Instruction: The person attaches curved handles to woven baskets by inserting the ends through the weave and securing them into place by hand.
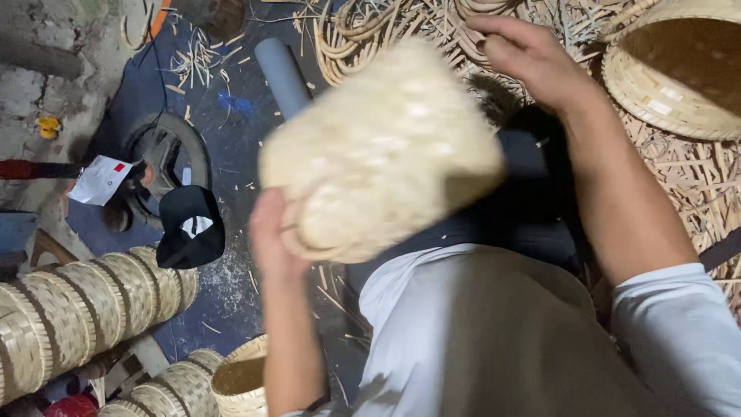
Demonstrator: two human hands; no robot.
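1. At the far left, a row of nested pale woven bamboo baskets [77, 309] lies on its side on the floor, with a black cap [191, 225] and a white paper tag [99, 180] just above it on the dark blue floor mat [231, 139].
2. The left hand [272, 235] comes up from the bottom edge on a bare forearm. Its grip is closed on the lower left rim of the blurred, pale woven bamboo basket [378, 154], thumb on the outside.
3. That basket is held in the air at the centre, tilted, over the person's lap. It hides part of a grey plastic pipe [282, 73] lying behind it.
4. The right hand [529, 58] is raised beyond the basket's upper right edge, fingers curled, wrist bent. Whether its grip touches the basket, I cannot tell.
5. At the far right, a large round woven basket [679, 69] sits open among loose bamboo strips [695, 177].
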